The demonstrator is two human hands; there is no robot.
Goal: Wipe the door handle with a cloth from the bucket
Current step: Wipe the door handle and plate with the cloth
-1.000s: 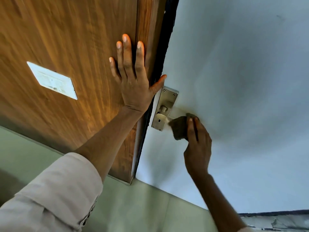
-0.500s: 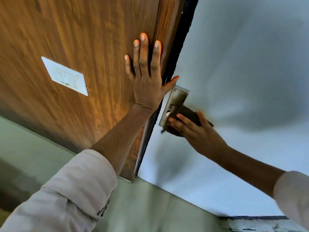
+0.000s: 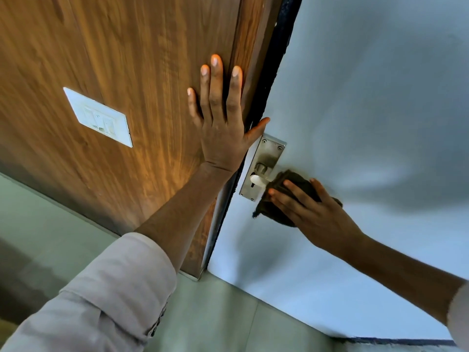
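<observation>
A metal door handle (image 3: 257,179) on a steel backplate (image 3: 269,153) sits on a pale grey door (image 3: 368,110). My right hand (image 3: 314,212) presses a dark brown cloth (image 3: 269,212) over the lever's outer part, so only the lever's inner end shows. My left hand (image 3: 223,128) lies flat with fingers spread on the wooden wall panel (image 3: 127,59) beside the door edge, thumb reaching toward the backplate. No bucket is in view.
A white switch plate (image 3: 99,118) is set in the wooden panel at the left. A black seal strip (image 3: 281,47) runs along the door edge. Pale green floor tiles (image 3: 215,313) lie below.
My right hand with the cloth has slid right and down along the lever, uncovering the backplate and the lever's inner end. My left hand has stayed flat on the wood.
</observation>
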